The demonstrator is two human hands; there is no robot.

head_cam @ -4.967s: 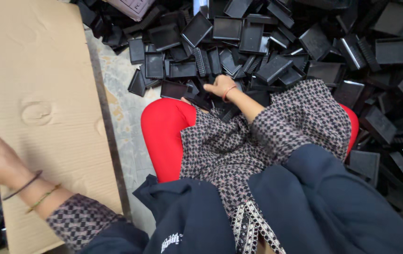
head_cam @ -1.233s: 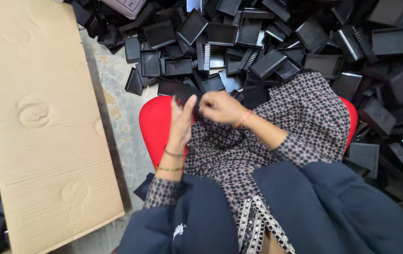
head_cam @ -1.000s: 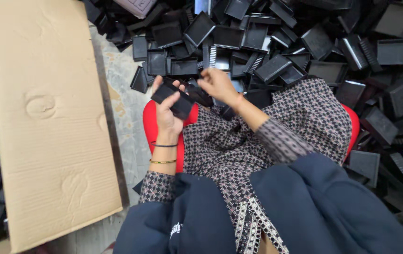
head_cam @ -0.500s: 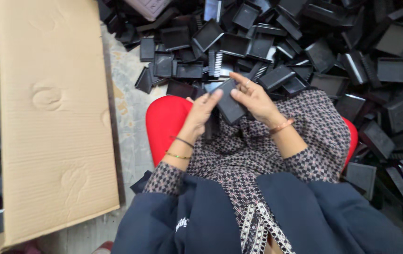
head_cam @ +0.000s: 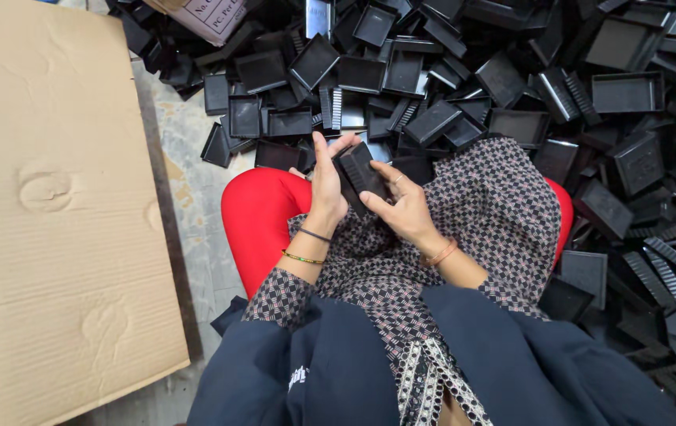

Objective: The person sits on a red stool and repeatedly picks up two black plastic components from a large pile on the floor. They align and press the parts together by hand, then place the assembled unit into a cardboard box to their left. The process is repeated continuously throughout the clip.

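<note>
Floor heaped with black trays (head_cam: 626, 91); left hand (head_cam: 326, 185), right hand (head_cam: 405, 209) fingers clasp black rectangular case (head_cam: 361, 170).

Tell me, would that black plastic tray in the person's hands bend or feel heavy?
Probably stiff: the black tray keeps its boxy shape between the left hand and right hand. Likely light, since fingertips alone steady it. Flat-sided, so unlikely to roll.

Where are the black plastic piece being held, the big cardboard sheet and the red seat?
black plastic piece (head_cam: 363, 172), head view, on its upper face.
cardboard sheet (head_cam: 46, 197), head view, on its flat middle.
red seat (head_cam: 257, 221), head view, on its left side.
</note>
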